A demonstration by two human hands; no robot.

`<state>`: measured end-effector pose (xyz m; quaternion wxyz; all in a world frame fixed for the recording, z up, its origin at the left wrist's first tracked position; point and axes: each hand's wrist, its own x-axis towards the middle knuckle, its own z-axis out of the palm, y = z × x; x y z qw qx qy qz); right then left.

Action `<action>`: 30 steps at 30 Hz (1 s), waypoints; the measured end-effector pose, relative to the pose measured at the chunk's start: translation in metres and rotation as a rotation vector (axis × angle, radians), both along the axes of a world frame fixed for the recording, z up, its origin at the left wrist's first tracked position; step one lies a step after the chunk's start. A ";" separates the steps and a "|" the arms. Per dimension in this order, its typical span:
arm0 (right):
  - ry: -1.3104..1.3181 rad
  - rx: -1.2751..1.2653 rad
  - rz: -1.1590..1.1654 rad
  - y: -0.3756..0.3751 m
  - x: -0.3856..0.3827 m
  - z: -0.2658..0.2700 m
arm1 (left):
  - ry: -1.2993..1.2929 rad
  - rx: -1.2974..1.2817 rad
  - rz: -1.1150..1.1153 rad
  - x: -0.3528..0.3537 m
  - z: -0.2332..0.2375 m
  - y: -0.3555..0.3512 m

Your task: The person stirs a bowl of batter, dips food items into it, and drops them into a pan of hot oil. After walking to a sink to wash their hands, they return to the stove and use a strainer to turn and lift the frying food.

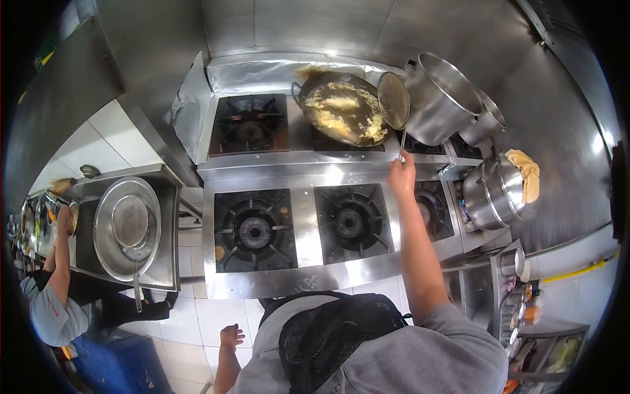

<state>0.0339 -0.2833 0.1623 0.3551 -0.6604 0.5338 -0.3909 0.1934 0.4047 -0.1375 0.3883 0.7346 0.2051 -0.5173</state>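
My right hand (401,174) is closed around the handle of a round skimmer (394,102). The skimmer's head is raised at the right rim of a wok (357,113). In the wok, pale yellow pieces of food (340,103) and loose crumbs float in oil. Down beside my body, my left hand (230,336) hangs over the floor, holding nothing, with its fingers loosely apart.
Tall steel pots (436,98) stand right of the wok; another pot (495,194) with a tan cloth (524,174) is nearer. Front burners (255,231) lie before me. At left, a sink holds a large basin (108,253) with a strainer (129,222); a co-worker (62,308) stands there.
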 end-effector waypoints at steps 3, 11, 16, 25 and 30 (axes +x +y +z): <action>0.008 -0.007 -0.020 -0.001 -0.001 -0.002 | 0.009 0.006 0.023 -0.006 0.003 0.006; -0.060 0.055 -0.024 0.001 0.019 -0.019 | 0.048 0.060 -0.057 -0.025 -0.003 0.016; -0.144 0.078 0.055 -0.003 0.019 -0.011 | 0.048 0.021 0.000 -0.010 -0.009 0.017; -0.206 0.282 0.033 -0.003 -0.005 -0.005 | 0.042 0.006 -0.012 0.003 -0.008 0.008; -0.390 0.509 0.074 0.002 0.001 0.017 | 0.049 0.009 -0.017 0.002 -0.011 0.011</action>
